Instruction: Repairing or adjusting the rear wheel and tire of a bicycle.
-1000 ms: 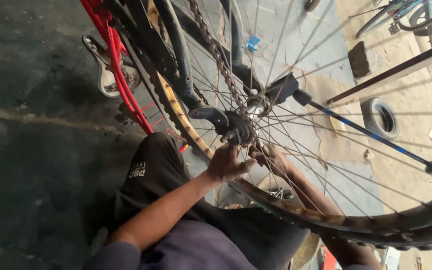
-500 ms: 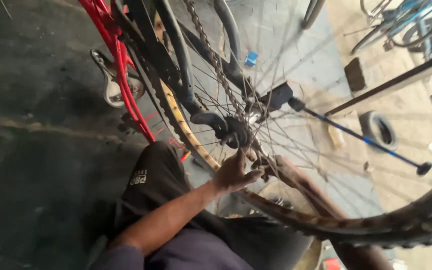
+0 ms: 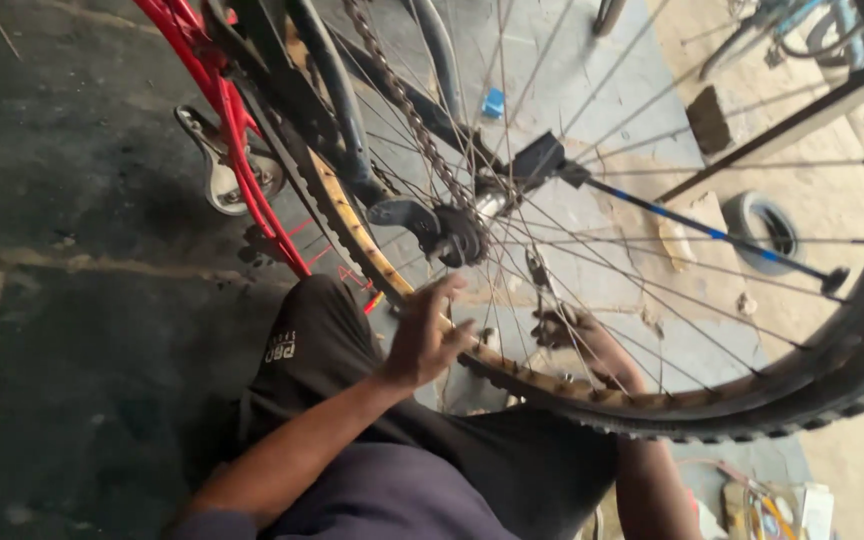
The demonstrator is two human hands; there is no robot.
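Observation:
A bicycle wheel [image 3: 652, 395] with a worn yellowish rim and a black tyre fills the view, its hub and sprocket [image 3: 457, 235] at the middle. My left hand [image 3: 427, 335] is on the near side of the rim, blurred, fingers apart, touching or just off the rim and holding nothing. My right hand [image 3: 572, 332] reaches in from behind the spokes below the hub, fingers curled among them. Whether it grips a spoke or a small tool is unclear. A chain [image 3: 402, 100] runs up from the sprocket.
A red bicycle frame [image 3: 222, 120] and a metal pedal [image 3: 217, 175] stand at upper left. A long blue-and-black rod [image 3: 697, 228] sticks out from the axle to the right. A small tyre [image 3: 767, 225] lies on the concrete floor beyond. My dark-trousered knee [image 3: 302, 340] is under the wheel.
My left hand has come off the hub area and dropped toward the rim, fingers spreading. The right hand has shifted slightly lower behind the spokes.

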